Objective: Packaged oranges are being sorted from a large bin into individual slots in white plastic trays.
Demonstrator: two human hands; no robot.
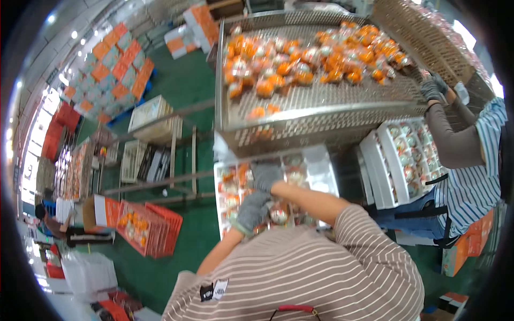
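Note:
Before me stands a white foam box point(220, 188) with compartments, filled with rows of orange fruit in clear printed wrappers. My right hand point(266, 176), in a grey knit glove, reaches down at its far side, beside a wrapped fruit point(244, 174). My left hand point(253, 212), gloved the same way, is nearer my body, over the box's left-middle part. A wrapped fruit point(279, 213) sits just right of the left hand. The fingers of both hands are partly hidden or blurred, so a grip on any fruit cannot be made out. Bare foam shows at the far right corner.
A perforated metal sorting table point(297, 112) piled with wrapped fruit point(265, 86) adjoins the box's far side. At right a co-worker's gloved hands point(433, 89) are at its edge, near stacked foam boxes point(395, 168). Red crates point(154, 236), metal rails point(160, 185) and stacked cartons point(116, 66) stand left.

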